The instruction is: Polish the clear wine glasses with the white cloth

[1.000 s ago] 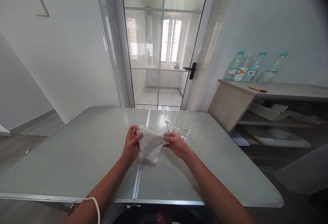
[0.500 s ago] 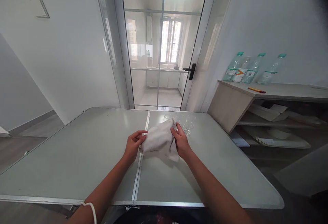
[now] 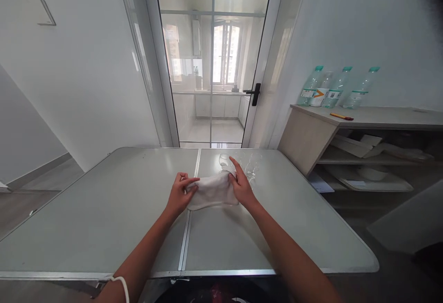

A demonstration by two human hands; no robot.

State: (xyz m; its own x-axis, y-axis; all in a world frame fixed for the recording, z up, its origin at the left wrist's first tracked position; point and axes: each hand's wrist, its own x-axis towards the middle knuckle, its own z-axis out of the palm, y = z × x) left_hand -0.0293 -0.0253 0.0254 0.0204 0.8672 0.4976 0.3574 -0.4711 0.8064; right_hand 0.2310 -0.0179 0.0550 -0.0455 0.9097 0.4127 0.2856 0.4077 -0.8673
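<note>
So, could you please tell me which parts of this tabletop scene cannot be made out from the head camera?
- Clear stemmed glasses: head view, partly hidden behind the right hand and the white cloth; their number is unclear.
- Labels on the clear plastic bottles with teal caps: too small to read.
- Left hand: its fingertips are tucked under the cloth's edge.
- Grey folding table: near edge cut off by the frame's bottom.

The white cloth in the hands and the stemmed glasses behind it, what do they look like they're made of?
The white cloth, held by the left hand and right hand, looks like soft matte woven fabric: it sags and creases. The stemmed glasses look like clear glass, see-through with bright glints, though clear plastic can't be ruled out.
</note>
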